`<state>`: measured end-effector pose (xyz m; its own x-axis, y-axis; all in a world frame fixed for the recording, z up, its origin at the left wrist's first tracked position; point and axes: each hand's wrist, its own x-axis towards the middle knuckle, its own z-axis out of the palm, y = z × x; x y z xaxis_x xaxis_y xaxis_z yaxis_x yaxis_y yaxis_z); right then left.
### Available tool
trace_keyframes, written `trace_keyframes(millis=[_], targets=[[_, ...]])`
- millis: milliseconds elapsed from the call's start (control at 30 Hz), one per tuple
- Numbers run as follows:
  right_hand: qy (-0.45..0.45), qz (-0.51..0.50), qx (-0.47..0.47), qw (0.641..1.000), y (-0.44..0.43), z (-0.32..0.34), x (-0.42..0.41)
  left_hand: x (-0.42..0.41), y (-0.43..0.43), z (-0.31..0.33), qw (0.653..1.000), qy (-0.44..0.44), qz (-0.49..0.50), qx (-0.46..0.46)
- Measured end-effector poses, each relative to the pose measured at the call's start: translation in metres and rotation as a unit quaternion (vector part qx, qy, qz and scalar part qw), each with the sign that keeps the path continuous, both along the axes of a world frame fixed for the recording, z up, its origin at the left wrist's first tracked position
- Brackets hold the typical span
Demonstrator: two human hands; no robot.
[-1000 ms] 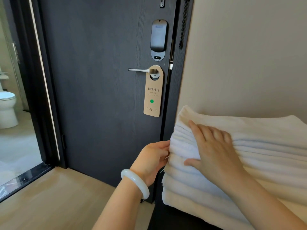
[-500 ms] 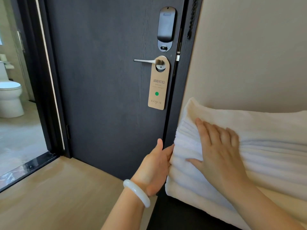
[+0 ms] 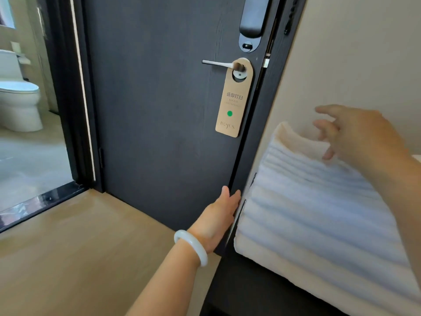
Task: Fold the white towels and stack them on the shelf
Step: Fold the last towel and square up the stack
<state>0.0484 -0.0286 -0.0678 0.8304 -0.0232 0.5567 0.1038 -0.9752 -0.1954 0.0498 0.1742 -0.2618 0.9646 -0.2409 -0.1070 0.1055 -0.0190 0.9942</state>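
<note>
**Views:** one, a wide-angle head camera worn on my head.

**Facing:** forward and down onto the door (image 3: 159, 133), which fills the middle. Its side edges splay outward toward the top.

**Range:** close. The door handle (image 3: 218, 64) sits upper centre, and the lock plate (image 3: 250, 23) is cut by the top edge.

**Left of the door:** an open doorway, with a toilet (image 3: 19, 103) at the frame's edge.

**Right of the door:** the wall (image 3: 353, 65) and stacked white towels (image 3: 307, 213), running out at lower right.

**Below the door:** the floor (image 3: 79, 258).

**Nearest the lens:** my left hand (image 3: 216, 222) comes in from the bottom edge to the door's lower right corner. My right hand (image 3: 360, 133) comes in from the right edge, motion-blurred.
</note>
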Motion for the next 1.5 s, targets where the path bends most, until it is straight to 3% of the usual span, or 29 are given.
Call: trace_keyframes(millis=[33, 133, 200, 300, 500, 633, 800, 967, 1100, 1167, 1233, 1333, 1400, 1500], targets=[[0.019, 0.002, 0.013, 1.0, -0.001, 0.001, 0.011, -0.003, -0.001, 0.0, 1.0, 0.01, -0.001, -0.011], [0.218, 0.037, -0.022, 0.975, 0.015, -0.027, 0.023, -0.011, -0.008, -0.011, 0.989, 0.073, -0.087, -0.093], [0.274, 0.036, -0.051, 0.96, 0.017, -0.045, 0.023, -0.008, -0.006, -0.014, 0.99, 0.08, -0.084, -0.082], [0.274, 0.038, -0.031, 0.961, 0.013, -0.046, 0.021, 0.001, -0.005, -0.008, 0.992, 0.08, -0.029, -0.097], [0.273, 0.036, -0.013, 0.961, 0.016, -0.045, 0.019, -0.005, -0.015, -0.013, 0.992, 0.068, -0.079, -0.068], [0.268, 0.029, -0.03, 0.962, 0.016, -0.047, 0.019, 0.021, -0.026, 0.012, 0.998, 0.018, 0.019, -0.051], [0.278, 0.034, -0.039, 0.959, 0.018, -0.046, 0.015, 0.029, -0.026, 0.063, 0.976, -0.025, -0.116, -0.183], [0.3, 0.071, -0.003, 0.951, 0.018, -0.039, 0.001, 0.046, -0.03, 0.073, 0.987, -0.018, -0.105, -0.118], [0.317, 0.092, 0.017, 0.944, 0.021, -0.035, -0.003, 0.06, -0.021, 0.079, 0.992, -0.048, -0.001, -0.116], [0.316, 0.091, 0.019, 0.944, 0.021, -0.036, -0.001, 0.063, -0.025, 0.089, 0.984, -0.101, -0.024, -0.144], [0.31, 0.084, 0.028, 0.947, 0.019, -0.037, 0.002, 0.065, -0.037, 0.092, 0.979, -0.083, -0.08, -0.167], [0.302, 0.075, 0.094, 0.946, 0.014, -0.035, 0.002, 0.069, -0.044, 0.078, 0.989, 0.002, -0.102, -0.11], [0.311, 0.073, 0.136, 0.938, 0.012, -0.032, 0.002, 0.07, -0.038, 0.071, 0.994, 0.034, -0.099, -0.023], [0.32, 0.06, 0.133, 0.936, 0.016, -0.028, 0.003, 0.067, -0.029, 0.07, 1.0, 0.003, 0.017, 0.024]])
